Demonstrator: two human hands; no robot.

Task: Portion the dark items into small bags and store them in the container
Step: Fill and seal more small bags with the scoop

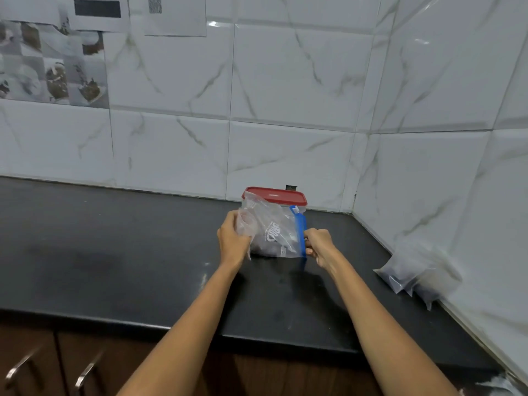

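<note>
black table (114, 252) with a few pale smudges, white wall tiles (285, 81) with grey marble veining, clear zip bag (274, 230) with a bright blue seal strip and white lettering, red lid (275, 194) on the container, dark brown cabinet doors (43, 364) with silvery handles

A black desk (114, 252) sits in a corner. Two walls (285, 95) meet there, with big white shiny tiles with grey lines. Light shines on the tiles. Papers (171, 15) are stuck up high. Some picture tiles (54, 64) are on the left. Brown cupboard doors (57, 364) with metal handles (85, 372) sit below.
</note>
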